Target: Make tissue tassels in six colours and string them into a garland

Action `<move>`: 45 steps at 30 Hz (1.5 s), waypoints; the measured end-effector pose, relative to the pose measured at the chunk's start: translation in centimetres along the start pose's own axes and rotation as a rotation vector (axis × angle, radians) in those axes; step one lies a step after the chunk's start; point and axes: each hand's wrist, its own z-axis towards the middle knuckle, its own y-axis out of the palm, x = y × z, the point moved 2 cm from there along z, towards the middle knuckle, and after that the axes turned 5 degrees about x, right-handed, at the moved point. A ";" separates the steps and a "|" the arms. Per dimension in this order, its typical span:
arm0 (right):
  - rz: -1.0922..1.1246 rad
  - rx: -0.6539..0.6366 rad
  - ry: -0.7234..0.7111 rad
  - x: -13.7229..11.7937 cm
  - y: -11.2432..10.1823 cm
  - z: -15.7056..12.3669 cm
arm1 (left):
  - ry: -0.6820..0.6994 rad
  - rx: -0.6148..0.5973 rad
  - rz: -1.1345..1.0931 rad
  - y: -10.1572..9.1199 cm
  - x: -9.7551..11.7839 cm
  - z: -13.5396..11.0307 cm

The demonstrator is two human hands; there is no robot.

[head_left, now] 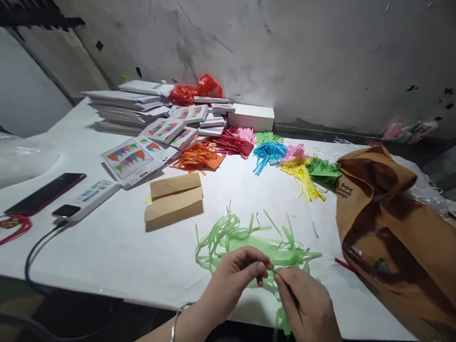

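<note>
At the front of the white table, my left hand (237,275) and my right hand (308,299) nearly meet, fingertip to fingertip. Both are closed in a pinch on a thin green strip (272,270), a short bit of which shows between them. More green strip (281,319) hangs below the right hand; whether it is the same piece I cannot tell. Just beyond the hands lies a loose pile of light green tissue-paper fringe (256,244), partly covered by them. A bracelet (175,323) circles my left wrist.
Tassels in orange (199,156), red (233,142), blue (269,153), yellow (302,176) and green (322,168) lie behind. Folded brown paper (174,202), printed packs (130,159), a phone (46,192) and a cabled white device (89,197) sit left. A brown bag (402,247) stands right.
</note>
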 end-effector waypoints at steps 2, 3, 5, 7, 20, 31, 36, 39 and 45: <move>0.021 -0.029 0.006 -0.3 0.1 0.4 | 0.046 0.011 0.042 -0.7 0.1 -0.3; 0.041 -0.043 0.016 -0.4 0.2 0.6 | 0.070 0.016 0.070 -1.0 0.0 -0.4; 0.090 -0.085 0.048 -0.6 0.3 0.9 | 0.134 0.021 0.143 -1.5 0.0 -0.6; 0.145 -0.157 0.103 -0.8 0.6 1.1 | 0.233 0.024 0.247 -2.0 0.0 -0.8; 0.066 -0.260 0.097 -1.4 1.0 1.8 | 0.637 -0.161 0.774 -3.0 1.4 -2.3; 0.262 -0.335 0.257 -1.3 2.3 0.7 | 0.577 -0.189 0.829 -3.6 1.2 -2.8; 0.251 -0.243 0.276 -1.4 2.5 0.0 | 0.552 -0.171 0.872 -3.8 1.1 -2.8; 0.219 -0.222 0.232 -1.5 2.8 -0.3 | 0.541 -0.201 0.872 -3.7 0.8 -2.8; 0.232 -0.242 0.229 -1.5 3.0 -0.3 | 0.512 -0.155 0.816 -3.7 0.4 -2.6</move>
